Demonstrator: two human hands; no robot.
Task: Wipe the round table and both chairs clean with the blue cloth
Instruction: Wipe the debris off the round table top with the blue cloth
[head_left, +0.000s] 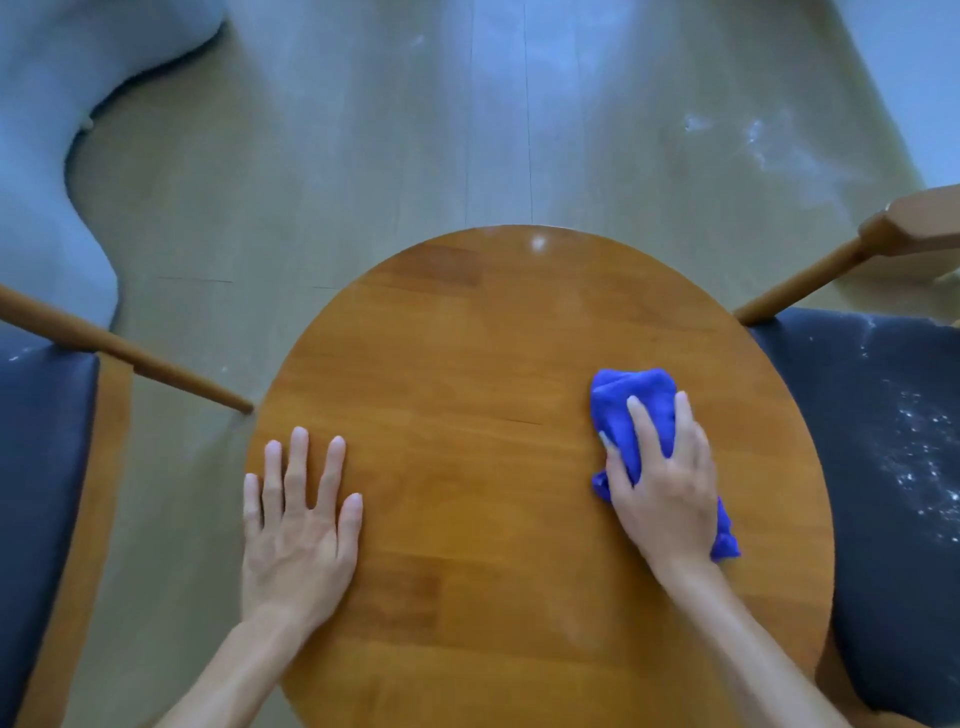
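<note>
The round wooden table fills the middle of the view. My right hand presses the bunched blue cloth onto the table's right side, fingers spread over it. My left hand lies flat on the table near its left edge, fingers straight and apart. A chair with a dark seat stands to the right, its cushion speckled with white powder. A second chair with a dark seat stands to the left, with a few white specks near its back corner.
White powder streaks mark the wooden floor at the back right. A pale blue upholstered piece occupies the back left. Wooden chair arms reach toward the table from both sides.
</note>
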